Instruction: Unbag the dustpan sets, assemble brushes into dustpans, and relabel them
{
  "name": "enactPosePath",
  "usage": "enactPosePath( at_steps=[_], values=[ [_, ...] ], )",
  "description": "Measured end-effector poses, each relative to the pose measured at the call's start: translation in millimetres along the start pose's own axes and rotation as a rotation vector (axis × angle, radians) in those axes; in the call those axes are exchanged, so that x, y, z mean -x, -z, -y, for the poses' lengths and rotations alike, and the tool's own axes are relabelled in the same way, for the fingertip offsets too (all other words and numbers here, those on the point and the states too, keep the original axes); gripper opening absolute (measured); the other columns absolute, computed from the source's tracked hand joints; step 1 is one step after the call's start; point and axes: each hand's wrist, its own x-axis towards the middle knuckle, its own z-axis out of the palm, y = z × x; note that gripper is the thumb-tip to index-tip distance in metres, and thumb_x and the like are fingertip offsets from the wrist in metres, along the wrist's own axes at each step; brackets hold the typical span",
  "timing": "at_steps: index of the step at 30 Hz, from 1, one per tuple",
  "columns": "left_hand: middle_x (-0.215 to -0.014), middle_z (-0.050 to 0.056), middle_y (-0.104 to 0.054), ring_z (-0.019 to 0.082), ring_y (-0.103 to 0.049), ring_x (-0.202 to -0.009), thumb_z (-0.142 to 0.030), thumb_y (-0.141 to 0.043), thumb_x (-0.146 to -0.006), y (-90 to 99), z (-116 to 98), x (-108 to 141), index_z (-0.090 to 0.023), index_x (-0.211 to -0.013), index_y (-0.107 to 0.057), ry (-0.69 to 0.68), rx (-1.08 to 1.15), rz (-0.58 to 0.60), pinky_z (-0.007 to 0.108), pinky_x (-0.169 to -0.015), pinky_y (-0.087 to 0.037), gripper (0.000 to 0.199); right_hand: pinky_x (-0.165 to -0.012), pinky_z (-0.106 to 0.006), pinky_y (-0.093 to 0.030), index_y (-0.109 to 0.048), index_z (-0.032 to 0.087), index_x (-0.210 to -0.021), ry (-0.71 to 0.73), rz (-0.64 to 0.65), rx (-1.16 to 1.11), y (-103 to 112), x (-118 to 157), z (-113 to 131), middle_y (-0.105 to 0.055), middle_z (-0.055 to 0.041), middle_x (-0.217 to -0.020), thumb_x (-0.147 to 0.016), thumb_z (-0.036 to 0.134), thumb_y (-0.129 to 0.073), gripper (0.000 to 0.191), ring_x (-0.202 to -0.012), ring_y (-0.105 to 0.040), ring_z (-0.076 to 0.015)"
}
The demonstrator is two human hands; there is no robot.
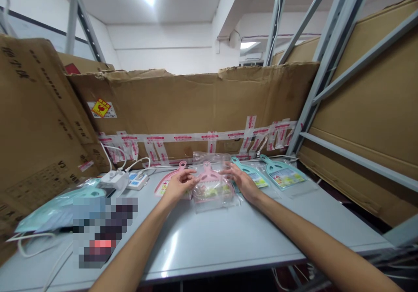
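Note:
Two pink dustpan-shaped items in clear bags lie side by side mid-table: the left pink item and the middle pink item. To their right are two teal items, the inner teal item and the outer teal item. My left hand rests between the pink items, fingers apart, at the left edge of the middle one's bag. My right hand lies over the gap between the middle pink item and the inner teal item, fingers spread. Both hands are near the clear plastic; neither visibly grips it.
A grey table carries more teal packages at the left, beside a white power strip with cables. A pixelated dark object lies nearer the front. A taped cardboard wall stands behind, with metal shelf posts and cardboard at the right.

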Motion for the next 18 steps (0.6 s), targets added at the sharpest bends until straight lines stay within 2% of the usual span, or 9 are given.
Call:
enactPosePath(
  at_steps=[2, 4, 6, 8, 10, 13, 16, 18],
  values=[
    [-0.082, 0.002, -0.073, 0.017, -0.064, -0.074, -0.058, -0.104, -0.064, -0.8, -2.3, 1.0, -0.019, -0.108, -0.084, -0.005, -0.031, 0.006, 0.027, -0.069, -0.051, 0.062, -0.124, -0.057, -0.042, -0.087, 0.03, -0.115, -0.019, 0.007, -0.043, -0.9, 0.0, 0.5, -0.075, -0.0129, -0.144, -0.094, 0.087, -0.065, 0.065, -0.146, -0.058, -0.039],
    [-0.083, 0.003, -0.072, 0.017, -0.062, -0.074, -0.065, -0.099, -0.07, -0.8, -3.9, 1.8, -0.019, -0.1, -0.086, 0.003, -0.05, 0.012, 0.027, -0.068, -0.049, 0.057, -0.131, -0.055, -0.032, -0.089, 0.028, -0.1, -0.008, -0.013, 0.022, -1.5, 0.1, 1.4, -0.069, -0.0122, -0.154, -0.086, 0.082, -0.081, 0.056, -0.155, -0.05, -0.0391],
    [-0.083, 0.004, -0.071, 0.017, -0.062, -0.075, -0.071, -0.093, -0.074, 0.1, -4.5, 2.0, -0.019, -0.092, -0.085, 0.025, -0.037, 0.014, 0.027, -0.067, -0.049, 0.055, -0.133, -0.054, -0.026, -0.088, 0.027, -0.091, -0.01, -0.026, 0.052, -1.7, -0.1, 2.2, -0.064, -0.011, -0.162, -0.083, 0.078, -0.087, 0.052, -0.161, -0.043, -0.0392],
    [-0.084, 0.004, -0.071, 0.017, -0.063, -0.077, -0.073, -0.092, -0.075, 1.5, -4.7, 1.8, -0.019, -0.089, -0.085, 0.052, 0.0, 0.016, 0.027, -0.068, -0.05, 0.056, -0.132, -0.055, -0.027, -0.087, 0.027, -0.089, -0.033, -0.022, 0.007, -1.5, -0.5, 2.5, -0.066, -0.0112, -0.158, -0.083, 0.08, -0.085, 0.053, -0.161, -0.041, -0.0395],
    [-0.088, 0.006, -0.074, 0.018, -0.066, -0.08, -0.071, -0.094, -0.073, 2.7, -5.2, 1.6, -0.019, -0.09, -0.086, 0.077, 0.036, 0.02, 0.027, -0.07, -0.052, 0.055, -0.131, -0.055, -0.029, -0.085, 0.027, -0.087, -0.055, -0.015, -0.04, -1.5, -0.7, 2.7, -0.074, -0.012, -0.145, -0.082, 0.081, -0.085, 0.054, -0.16, -0.042, -0.0397],
    [-0.1, 0.01, -0.08, 0.02, -0.071, -0.087, -0.065, -0.098, -0.072, 3.0, -6.4, 2.5, -0.019, -0.1, -0.087, 0.114, 0.092, 0.035, 0.028, -0.073, -0.055, 0.056, -0.128, -0.054, -0.033, -0.083, 0.026, -0.087, -0.074, 0.01, -0.09, -2.4, 0.2, 4.2, -0.079, -0.0122, -0.127, -0.082, 0.08, -0.086, 0.054, -0.155, -0.048, -0.0391],
    [-0.115, 0.015, -0.084, 0.025, -0.077, -0.096, -0.062, -0.101, -0.071, 1.3, -7.4, 5.2, -0.019, -0.112, -0.087, 0.154, 0.108, 0.092, 0.032, -0.078, -0.058, 0.062, -0.125, -0.051, -0.036, -0.08, 0.026, -0.086, -0.076, 0.03, -0.109, -4.1, 2.0, 7.2, -0.077, -0.0124, -0.129, -0.084, 0.078, -0.086, 0.053, -0.154, -0.049, -0.0378],
    [-0.119, 0.016, -0.085, 0.027, -0.079, -0.1, -0.062, -0.101, -0.071, -0.1, -7.7, 7.3, -0.019, -0.114, -0.087, 0.17, 0.07, 0.145, 0.033, -0.081, -0.059, 0.062, -0.124, -0.05, -0.037, -0.08, 0.026, -0.087, -0.082, 0.036, -0.121, -5.1, 2.9, 8.9, -0.076, -0.0122, -0.134, -0.083, 0.078, -0.087, 0.053, -0.153, -0.049, -0.0372]
  ],
)
